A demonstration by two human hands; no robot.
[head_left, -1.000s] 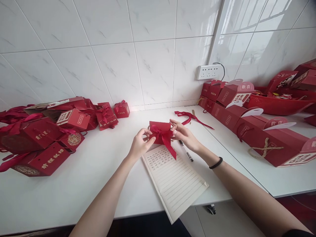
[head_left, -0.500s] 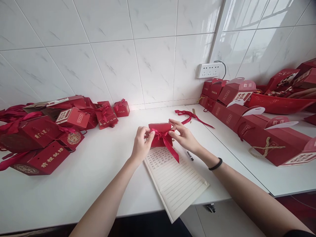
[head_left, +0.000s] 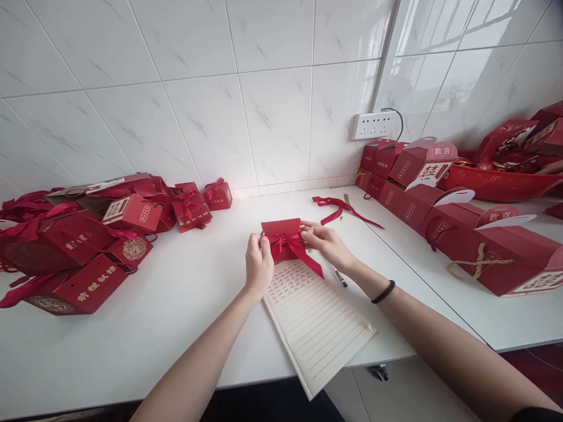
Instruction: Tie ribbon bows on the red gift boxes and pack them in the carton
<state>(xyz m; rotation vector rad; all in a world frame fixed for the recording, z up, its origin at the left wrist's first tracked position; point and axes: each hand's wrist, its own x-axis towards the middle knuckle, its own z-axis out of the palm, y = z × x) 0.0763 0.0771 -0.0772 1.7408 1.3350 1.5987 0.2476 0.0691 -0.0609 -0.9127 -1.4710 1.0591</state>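
Behind everything, see a wall of white tiles with faint grey veins. Before it, see a white table, divided toward the right by a dark seam. Along that right side, note a row of red boxes, some with pale rounded flaps. On the left, note a heap of red boxes, several bound with ribbon. Beyond the row, find a red basin, filled with mixed items. At the front edge, find a ruled notebook, askew, handwritten at the top, overhanging at one corner. Over its far end, find a left hand curled tight at the left edge of a small red box, and a right hand pinching narrowly at the right edge. Cannot tell the exact hold there, card or handle cord. On the box front, see a ribbon bow. Farther off: a power strip on the wall, a loose red ribbon on the table. Beside the notebook, partly hidden, a pen; on the right wrist, a black band.
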